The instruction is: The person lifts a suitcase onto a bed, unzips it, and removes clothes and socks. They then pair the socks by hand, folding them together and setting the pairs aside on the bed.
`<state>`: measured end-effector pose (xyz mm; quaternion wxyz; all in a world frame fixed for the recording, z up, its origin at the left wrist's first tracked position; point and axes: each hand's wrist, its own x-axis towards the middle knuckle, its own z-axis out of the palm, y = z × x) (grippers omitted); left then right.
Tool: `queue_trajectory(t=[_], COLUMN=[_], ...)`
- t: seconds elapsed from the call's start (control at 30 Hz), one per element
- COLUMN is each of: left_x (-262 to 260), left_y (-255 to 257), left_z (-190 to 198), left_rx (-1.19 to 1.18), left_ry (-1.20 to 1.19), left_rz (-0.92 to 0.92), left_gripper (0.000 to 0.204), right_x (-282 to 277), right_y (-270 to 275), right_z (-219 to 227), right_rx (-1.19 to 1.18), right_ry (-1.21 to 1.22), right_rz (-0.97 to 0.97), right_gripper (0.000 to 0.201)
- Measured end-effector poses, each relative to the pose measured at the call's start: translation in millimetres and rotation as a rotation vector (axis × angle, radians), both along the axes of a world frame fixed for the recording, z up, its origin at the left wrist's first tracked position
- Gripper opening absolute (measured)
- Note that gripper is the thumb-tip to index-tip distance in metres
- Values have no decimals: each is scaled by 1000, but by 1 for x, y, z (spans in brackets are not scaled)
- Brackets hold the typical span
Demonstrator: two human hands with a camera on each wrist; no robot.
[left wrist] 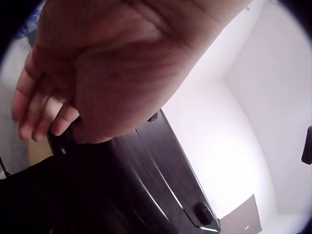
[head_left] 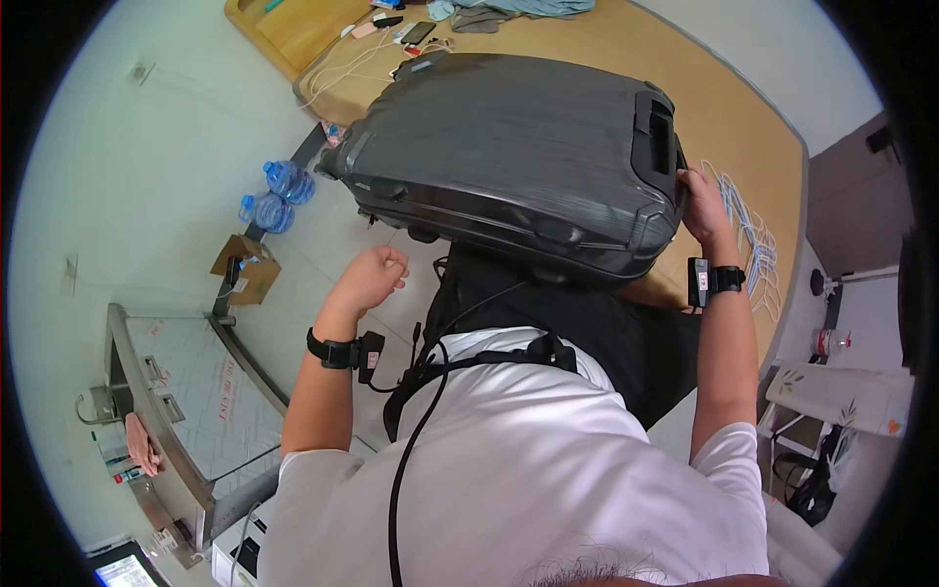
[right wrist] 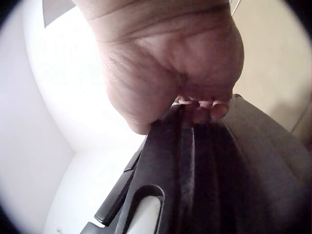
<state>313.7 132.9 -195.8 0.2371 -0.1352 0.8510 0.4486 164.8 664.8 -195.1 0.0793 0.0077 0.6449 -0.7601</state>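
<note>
A large dark grey hard-shell suitcase (head_left: 509,127) lies across the upper middle of the head view, over the bed's near edge and the person's black-clad legs. At its right end, near the recessed handle housing (head_left: 657,137), my right hand (head_left: 706,207) grips the edge. In the right wrist view the fingers (right wrist: 214,109) curl over that edge, with the thumb on the other side. My left hand (head_left: 370,279) hangs in front of the suitcase's left part, apart from it, fingers loosely curled and holding nothing. Beyond the left palm (left wrist: 126,87), the suitcase's side (left wrist: 161,180) shows.
Behind the suitcase is a bed with a tan mat (head_left: 724,108), bearing a phone (head_left: 419,33), cables and clothes. Coiled white cords (head_left: 753,235) lie right. Blue water bottles (head_left: 279,196) and an open cardboard box (head_left: 256,276) stand left, near a metal-framed cabinet (head_left: 196,391).
</note>
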Motion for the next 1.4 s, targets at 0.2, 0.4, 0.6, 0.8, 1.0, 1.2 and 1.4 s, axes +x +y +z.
queue_trajectory(t=[0.2,0.4,0.6,0.8,1.0,1.2,1.4], left_x=[10,-32,-85,-116,-205,-314,-351], left_y=[-20,-75,-89,-101,-103,-93,-87], left_z=[-3,114,167,140,131,69,32], left_rx=[43,149,-138,-75,176,-48,249], left_ry=[-62,75,107,194,5,-121,-260], left_rz=[26,-11,-35,51,-3,54,197], left_gripper=[27,30,30,33,40,72,58], right_x=[6,5,5,11,19,17,14], right_y=[-2,-5,-4,-11,-19,-30,-31], right_z=[-1,9,12,20,31,43,50], right_rx=[3,-60,-69,-59,-51,-80,-152], right_ry=[-21,-83,-98,-85,-35,-19,-38], right_rz=[-47,-35,47,-5,57,70,119], right_gripper=[16,13,12,10,12,24,55])
